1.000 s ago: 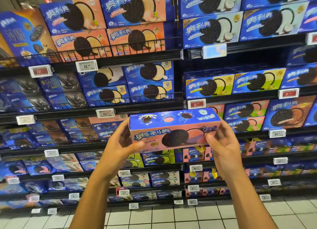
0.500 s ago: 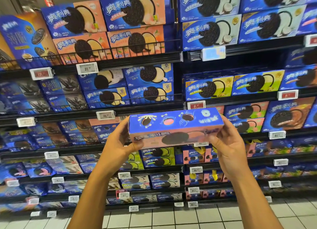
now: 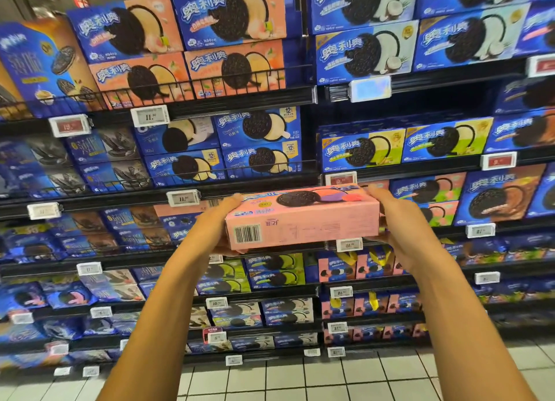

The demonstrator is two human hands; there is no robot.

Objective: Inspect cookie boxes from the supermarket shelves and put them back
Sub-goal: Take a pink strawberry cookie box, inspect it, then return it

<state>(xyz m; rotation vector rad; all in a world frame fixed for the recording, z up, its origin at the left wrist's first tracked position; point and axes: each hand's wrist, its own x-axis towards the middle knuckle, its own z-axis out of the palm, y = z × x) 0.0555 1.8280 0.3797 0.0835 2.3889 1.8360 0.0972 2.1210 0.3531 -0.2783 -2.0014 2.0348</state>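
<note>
A long pink cardboard cookie box [image 3: 301, 220] is held up in front of the shelves, gripped at its left end by the left hand [image 3: 223, 220] and at its right end by the right hand [image 3: 396, 223], the fingers of each curled round the short end. The box is tilted so that a pink panel bearing a black barcode is turned toward the camera, while the face printed with a dark sandwich cookie is turned upward. Behind the box, dark metal supermarket shelves [image 3: 240, 100] are seen in several tiers, filled across the whole width with blue cookie boxes [image 3: 363, 52] printed with dark round cookies; peach-fronted boxes [image 3: 234, 67] are stacked at the upper left behind a wire rail. White and red price tags [image 3: 150, 116] are clipped along the shelf edges. Farther down, smaller pink packs [image 3: 338, 270] are ranged on the lower right tiers. Below the shelving, a floor of pale square tiles [image 3: 300, 379] with dark joints is visible.
</note>
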